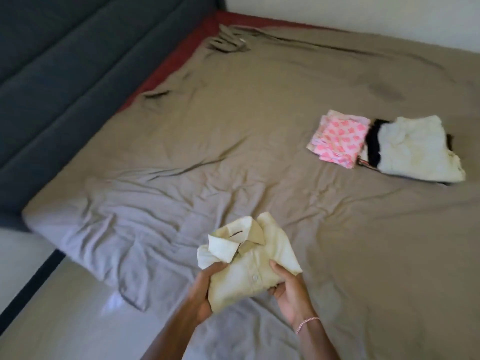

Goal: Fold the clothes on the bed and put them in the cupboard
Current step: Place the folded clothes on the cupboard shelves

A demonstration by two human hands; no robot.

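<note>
The bed (259, 120), its taupe sheet rumpled, spreads out beyond the fingers (275, 266) on every side except the near left, where its corner drops toward the floor (52, 320). A garment released toward that side could slide off the edge. Well beyond the fingers and off to their right lie two folded piles, touching each other: a cream-topped pile (420, 149) over something black, and a pink patterned pile (337, 137). Setting another piece on the taller one off-centre could, I judge, skew or topple it. The cream shirt (249, 258), already folded, is held just above the sheet between both hands. The left hand (205, 289) grips its left edge with the thumb on top, and the right hand (288, 289) pinches its lower right edge with the fingers curled beneath. The fold looks loose, with the collar and a flap standing up past the fingers, so a one-handed carry might let it fall open. The cupboard is not in view. No writing is legible; the dark collar tab (235, 233) is too small to read.
</note>
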